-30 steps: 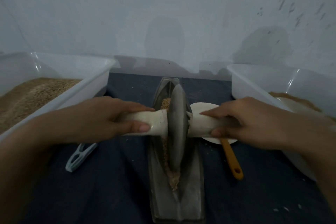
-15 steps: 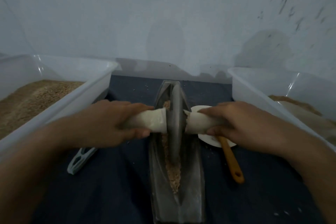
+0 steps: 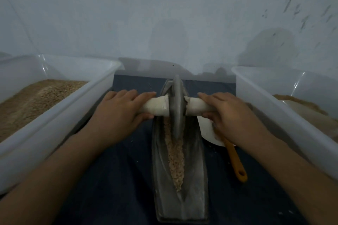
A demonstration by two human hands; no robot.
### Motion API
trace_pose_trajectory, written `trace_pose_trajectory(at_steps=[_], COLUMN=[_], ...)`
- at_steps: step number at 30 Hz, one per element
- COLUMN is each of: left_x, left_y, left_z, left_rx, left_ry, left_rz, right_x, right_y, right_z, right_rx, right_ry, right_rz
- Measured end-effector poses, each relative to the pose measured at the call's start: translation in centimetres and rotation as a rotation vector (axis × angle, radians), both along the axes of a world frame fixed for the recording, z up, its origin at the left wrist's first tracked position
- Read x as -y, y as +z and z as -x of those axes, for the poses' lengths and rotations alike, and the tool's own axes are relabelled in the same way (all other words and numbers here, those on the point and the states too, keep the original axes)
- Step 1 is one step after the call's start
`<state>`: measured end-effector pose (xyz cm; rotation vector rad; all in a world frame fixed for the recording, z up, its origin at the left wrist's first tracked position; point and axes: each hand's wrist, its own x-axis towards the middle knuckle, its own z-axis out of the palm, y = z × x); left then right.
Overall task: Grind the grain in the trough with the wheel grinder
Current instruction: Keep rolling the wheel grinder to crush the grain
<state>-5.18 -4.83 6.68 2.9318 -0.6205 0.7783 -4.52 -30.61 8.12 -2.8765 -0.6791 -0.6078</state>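
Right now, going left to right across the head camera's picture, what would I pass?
Left tub of grain → left hand → grinder wheel in the trough → right hand → right tub.

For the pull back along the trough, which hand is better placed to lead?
Neither clearly. The left hand and right hand each grip a handle end of the wheel grinder, which stands at the far end of the trough. Probably both pull together.

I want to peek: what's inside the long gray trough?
A line of crushed grain fills the trough's groove, with the wheel grinder standing in it. Grain under the wheel is hidden.
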Motion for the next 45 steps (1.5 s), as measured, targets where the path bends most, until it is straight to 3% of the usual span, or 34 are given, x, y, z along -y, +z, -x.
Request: trace_pose_trajectory(at_steps=[2, 5, 9, 11, 14, 18, 23, 26, 32, 35, 40, 45], left_x=[-0.4, -1.2, -2.2, -2.4, -2.3, -1.4, -0.2, -0.6, -1.6, -2.1, -1.6, -0.5], left_y=[0.4, 1.9, 3.5, 4.1, 4.1, 2.6, 0.5, 0.8, 3.2, 3.9, 3.0, 0.3], left_z=[-0.1, 0.6, 2.1, 2.5, 2.3, 1.2, 0.0, 0.1, 1.9, 2.4, 1.7, -0.3], left_rx=[-0.069, -0.324, -0.622, -0.674, -0.690, -0.511, -0.072, -0.100, -0.577, -0.689, -0.570, -0.092], left_ry=[-0.040, -0.147, -0.294, -0.327, -0.329, -0.217, -0.043, -0.076, -0.224, -0.306, -0.237, -0.055], left_rz=[0.013, 0.066, 0.196, 0.174, 0.181, 0.242, 0.032, 0.009, 0.129, 0.150, 0.179, 0.059], right_x=[0.1, 0.7, 2.3, 2.8, 2.6, 1.0, -0.2, 0.2, 1.5, 2.2, 1.7, 0.1], right_y=[0.0, 1.0, 3.4, 4.2, 4.2, 2.2, 0.2, 0.5, 3.1, 4.0, 2.9, 0.3], right_z=[0.2, 1.0, 2.8, 3.5, 3.6, 1.8, 0.2, 0.5, 2.9, 3.7, 2.7, -0.1], right_rx=[0.000, -0.096, -0.369, -0.479, -0.458, -0.254, -0.018, -0.051, -0.271, -0.459, -0.333, 0.007], right_ry=[0.014, 0.060, 0.202, 0.252, 0.223, 0.103, -0.001, 0.015, 0.155, 0.222, 0.141, 0.022], right_rz=[0.015, 0.066, 0.059, 0.047, 0.053, 0.012, 0.003, 0.041, 0.094, 0.053, 0.038, 0.029])
